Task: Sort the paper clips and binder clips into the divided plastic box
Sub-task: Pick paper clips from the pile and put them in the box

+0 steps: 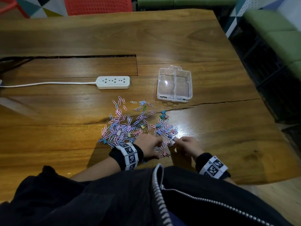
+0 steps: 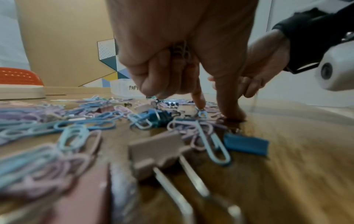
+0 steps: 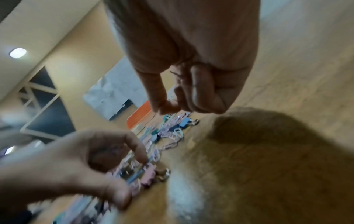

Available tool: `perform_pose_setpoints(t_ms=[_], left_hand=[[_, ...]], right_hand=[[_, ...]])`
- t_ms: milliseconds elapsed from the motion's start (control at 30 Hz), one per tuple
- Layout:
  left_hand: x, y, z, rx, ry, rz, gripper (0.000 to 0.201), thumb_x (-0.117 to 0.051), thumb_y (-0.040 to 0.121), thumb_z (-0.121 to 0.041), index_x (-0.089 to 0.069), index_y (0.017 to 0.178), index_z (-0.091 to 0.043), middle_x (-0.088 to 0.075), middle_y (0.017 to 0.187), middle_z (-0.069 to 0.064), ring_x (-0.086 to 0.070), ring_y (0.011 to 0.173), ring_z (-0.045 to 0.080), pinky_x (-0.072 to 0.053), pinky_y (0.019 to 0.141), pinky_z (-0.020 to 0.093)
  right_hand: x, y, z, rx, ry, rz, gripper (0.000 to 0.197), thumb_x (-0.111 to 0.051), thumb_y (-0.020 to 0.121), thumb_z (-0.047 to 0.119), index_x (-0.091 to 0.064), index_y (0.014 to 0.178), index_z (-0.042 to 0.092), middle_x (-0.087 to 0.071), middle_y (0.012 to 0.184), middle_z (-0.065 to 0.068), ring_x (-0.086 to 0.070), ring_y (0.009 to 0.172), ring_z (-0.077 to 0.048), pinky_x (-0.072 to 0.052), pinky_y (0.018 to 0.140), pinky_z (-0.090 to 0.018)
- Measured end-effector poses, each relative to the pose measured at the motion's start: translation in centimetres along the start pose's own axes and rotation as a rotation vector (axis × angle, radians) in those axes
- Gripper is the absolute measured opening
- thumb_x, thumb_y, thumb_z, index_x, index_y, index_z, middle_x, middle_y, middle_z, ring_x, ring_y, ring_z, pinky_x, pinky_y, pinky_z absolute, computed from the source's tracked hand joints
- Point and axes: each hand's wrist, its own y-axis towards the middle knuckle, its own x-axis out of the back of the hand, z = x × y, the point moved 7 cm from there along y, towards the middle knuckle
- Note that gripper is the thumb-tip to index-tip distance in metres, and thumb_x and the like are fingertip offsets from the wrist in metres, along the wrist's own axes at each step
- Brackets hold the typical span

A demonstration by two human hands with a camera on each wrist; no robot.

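Gripping wire paper clips (image 2: 181, 51), left hand (image 2: 178, 50), wooden table (image 1: 211, 128)

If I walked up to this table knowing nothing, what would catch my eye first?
Most likely the pile of pastel paper clips and binder clips spread across the middle of the wooden table. Both hands work at its near edge, the left hand and the right hand. Beyond the pile sits the divided plastic box, both compartments empty.
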Motion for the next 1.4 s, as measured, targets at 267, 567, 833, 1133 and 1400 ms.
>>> perform_pose_setpoints(t_ms=[267, 567, 833, 1133, 1400], left_hand=[[0.3, -0.1, 0.2, 0.033, 0.111, -0.031, 0.028, -0.041, 0.094, -0.033, -0.058, 0.097, -0.011, -0.066, 0.097, 0.007, -0.061, 0.093, 0.025, -0.049, 0.077, 0.034], [2.3, 0.0, 3.6, 0.321, -0.91, -0.036, 0.026, -0.041, 0.094, -0.018, -0.043, 0.069, -0.018, -0.046, 0.068, -0.001, -0.044, 0.053, 0.009, -0.038, 0.051, 0.02], [3.1, 0.7, 3.8, 0.322, -1.937, 0.063, 0.016, -0.03, 0.074, -0.006, -0.035, 0.06, -0.012, -0.038, 0.041, -0.004, -0.027, 0.027, 0.006, -0.018, 0.027, 0.007], [9.8, 6.9, 4.1, 0.523, -1.878, -0.107, 0.02, -0.036, 0.09, -0.007, -0.043, 0.072, -0.01, -0.044, 0.062, 0.0, -0.039, 0.045, 0.009, -0.034, 0.032, 0.014], [14.1, 12.1, 2.7, 0.518, -2.079, -0.128, 0.028, -0.04, 0.093, -0.03, -0.05, 0.097, -0.004, -0.054, 0.083, 0.01, -0.051, 0.06, 0.018, -0.047, 0.055, 0.024]], right_hand=[[-1.4, 0.4, 1.5, 0.211, -0.581, -0.168, 0.027, -0.069, 0.078, 0.033, -0.048, 0.08, 0.017, -0.052, 0.083, 0.0, -0.049, 0.079, -0.018, -0.035, 0.068, -0.025], [-3.2, 1.3, 1.9, 0.27, -0.591, -0.056, 0.029, -0.053, 0.089, 0.014, -0.041, 0.064, 0.022, -0.056, 0.091, -0.006, -0.053, 0.081, -0.019, -0.043, 0.072, -0.028], [-2.2, 0.6, 3.0, 0.224, -0.305, 0.071, 0.023, -0.056, 0.088, 0.008, -0.046, 0.07, 0.017, -0.058, 0.085, -0.003, -0.058, 0.077, -0.013, -0.045, 0.062, -0.018], [2.8, 4.5, 11.5, 0.223, 0.215, 0.118, 0.024, -0.045, 0.088, -0.008, -0.056, 0.086, 0.013, -0.049, 0.07, -0.002, -0.041, 0.055, -0.01, -0.035, 0.044, -0.016], [3.6, 10.0, 19.0, 0.138, 0.365, -0.037, 0.014, -0.043, 0.094, 0.008, -0.054, 0.086, 0.005, -0.05, 0.07, -0.007, -0.048, 0.057, -0.015, -0.045, 0.05, -0.022]])
